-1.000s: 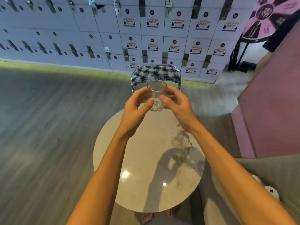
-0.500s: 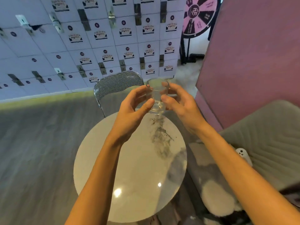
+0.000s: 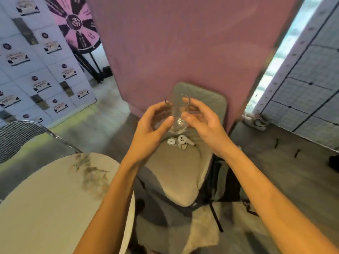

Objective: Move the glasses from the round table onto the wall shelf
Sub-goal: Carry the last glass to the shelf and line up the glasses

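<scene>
While the left hand (image 3: 150, 131) and right hand (image 3: 203, 123) pinch the drinking glass (image 3: 177, 111) between them, it seems light, rigid, slick and breakable; grip its walls low.

Both bare forearms reach forward and converge. The left hand (image 3: 149, 131) and right hand (image 3: 205, 125) face each other, palms inward, fingers curled, each thumb and fingertips pinching the same upright clear glass (image 3: 177, 114) between them.
</scene>
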